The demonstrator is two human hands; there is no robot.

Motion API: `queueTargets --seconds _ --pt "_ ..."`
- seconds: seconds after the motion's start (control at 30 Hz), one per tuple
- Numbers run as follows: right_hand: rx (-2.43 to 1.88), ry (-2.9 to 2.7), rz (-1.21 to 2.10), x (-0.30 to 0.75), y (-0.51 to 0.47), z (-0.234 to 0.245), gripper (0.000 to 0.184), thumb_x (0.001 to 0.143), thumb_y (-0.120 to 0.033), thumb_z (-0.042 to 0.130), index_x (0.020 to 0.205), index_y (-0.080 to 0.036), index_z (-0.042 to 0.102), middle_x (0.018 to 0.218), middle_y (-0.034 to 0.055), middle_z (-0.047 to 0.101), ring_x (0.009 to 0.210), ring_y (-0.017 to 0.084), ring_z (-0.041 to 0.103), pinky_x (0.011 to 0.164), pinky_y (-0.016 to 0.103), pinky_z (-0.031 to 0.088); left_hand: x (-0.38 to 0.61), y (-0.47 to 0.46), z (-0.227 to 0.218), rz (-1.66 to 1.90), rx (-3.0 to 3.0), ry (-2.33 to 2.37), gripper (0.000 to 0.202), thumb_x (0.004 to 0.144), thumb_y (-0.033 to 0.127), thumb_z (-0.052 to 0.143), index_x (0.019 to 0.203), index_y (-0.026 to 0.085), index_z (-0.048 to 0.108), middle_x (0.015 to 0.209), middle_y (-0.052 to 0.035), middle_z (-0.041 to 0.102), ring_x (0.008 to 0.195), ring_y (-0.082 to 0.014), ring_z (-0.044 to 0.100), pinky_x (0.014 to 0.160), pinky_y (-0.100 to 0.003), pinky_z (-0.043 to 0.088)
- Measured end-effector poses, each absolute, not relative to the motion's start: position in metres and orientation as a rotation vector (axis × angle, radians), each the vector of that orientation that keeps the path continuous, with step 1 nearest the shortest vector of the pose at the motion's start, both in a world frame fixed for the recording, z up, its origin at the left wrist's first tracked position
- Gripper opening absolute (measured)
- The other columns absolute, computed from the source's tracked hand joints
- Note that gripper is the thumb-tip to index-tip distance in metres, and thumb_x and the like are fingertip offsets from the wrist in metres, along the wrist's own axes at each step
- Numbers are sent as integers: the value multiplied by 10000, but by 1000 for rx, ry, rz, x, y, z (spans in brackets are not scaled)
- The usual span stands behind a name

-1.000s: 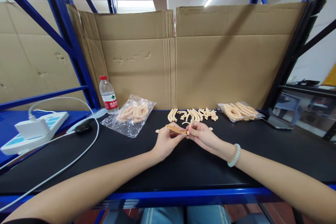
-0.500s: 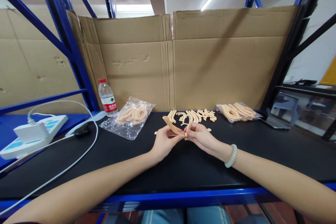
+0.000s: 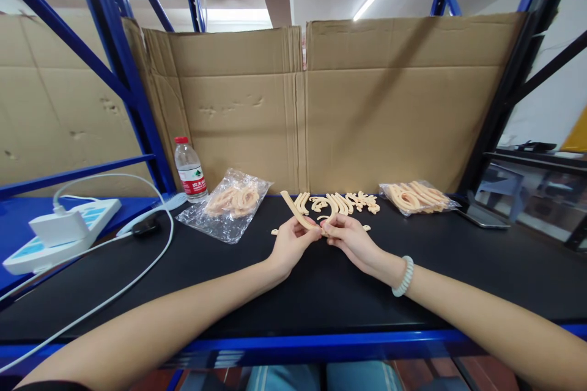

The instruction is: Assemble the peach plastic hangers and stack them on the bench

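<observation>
Fingers of the left hand (image 3: 290,246) pinch a strip (image 3: 294,210), the right hand's (image 3: 352,241) pinch its tip, behind the desk's (image 3: 298,305) front edge; skewed pressure could snap it.

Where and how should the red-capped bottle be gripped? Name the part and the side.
Likely best around the label on the bottle's round body, from the near side: it stands upright, uncovered there, with cardboard behind and a plastic bag to its right. The left hand is nearer, but holds a pale strip.
</observation>
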State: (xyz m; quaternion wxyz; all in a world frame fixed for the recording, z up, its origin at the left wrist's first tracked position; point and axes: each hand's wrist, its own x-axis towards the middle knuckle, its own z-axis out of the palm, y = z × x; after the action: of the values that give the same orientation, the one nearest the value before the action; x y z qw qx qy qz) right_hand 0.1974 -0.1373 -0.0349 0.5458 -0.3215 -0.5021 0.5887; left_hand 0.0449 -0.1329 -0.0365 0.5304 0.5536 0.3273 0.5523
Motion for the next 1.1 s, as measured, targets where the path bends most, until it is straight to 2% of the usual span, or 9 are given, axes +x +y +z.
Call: queueTargets --seconds 0.13,0.27,0.4,0.47,0.6,0.67,0.83,0.93,1.1 --pt "-775 -1190 1358 200 -135 -34 310 600 -374 809 658 -167 586 609 -41 524 534 72 439 544 237 385 44 -132 -34 1292 1266 786 242 654 156 751 779 156 544 726 6 645 760 -141 654 759 -286 533" --pt "-763 -1300 1287 204 -128 -33 319 653 -427 770 735 -161 615 636 -21 551 551 87 494 606 269 449 42 -133 -33 1249 1243 787 292 618 173 792 762 140 541 740 -20 668 733 -150 667 729 -291 545" --pt "-912 -1620 768 224 -105 -31 358 850 -479 518 900 -146 641 712 37 610 595 133 557 623 316 496 41 -133 -32 1279 1211 768 376 587 213 832 775 154 511 731 -9 684 733 -146 678 757 -284 541" --pt "-973 -1687 529 242 -88 -27 361 878 -446 462 965 -145 641 777 71 641 644 164 584 632 336 496 40 -132 -32 1296 1181 764 409 573 221 844 774 160 493 709 0 685 719 -140 680 764 -278 539" --pt "-1024 -1852 256 275 -62 -23 194 815 -324 578 870 -174 689 805 81 654 753 215 581 745 389 466 39 -129 -32 1311 1126 762 448 549 218 860 767 163 473 688 -4 688 684 -129 677 740 -262 539" --pt "-1022 -1987 167 281 -55 -25 150 789 -264 614 884 -192 706 823 79 660 814 234 573 808 411 450 39 -128 -33 1318 1107 759 451 546 212 863 764 164 471 690 -6 690 685 -130 679 746 -266 541" --pt "-1007 -2267 25 268 -45 -39 256 816 -175 592 1048 -209 696 1090 112 635 1055 266 523 957 437 384 39 -127 -35 1326 1088 742 432 558 201 858 768 162 483 702 -6 689 693 -141 688 771 -287 545" --pt "-1031 -2355 -33 260 -37 -43 259 844 -158 558 1058 -203 697 1104 124 625 1068 264 519 968 441 372 40 -127 -36 1326 1083 736 427 548 193 863 761 160 495 689 5 680 693 -146 690 790 -306 550" --pt "-1038 -2390 -36 259 -28 -41 166 845 -178 578 881 -194 739 955 113 664 965 258 549 913 424 399 39 -125 -40 1324 1094 722 419 567 203 858 775 160 497 699 1 682 707 -152 691 796 -315 553"
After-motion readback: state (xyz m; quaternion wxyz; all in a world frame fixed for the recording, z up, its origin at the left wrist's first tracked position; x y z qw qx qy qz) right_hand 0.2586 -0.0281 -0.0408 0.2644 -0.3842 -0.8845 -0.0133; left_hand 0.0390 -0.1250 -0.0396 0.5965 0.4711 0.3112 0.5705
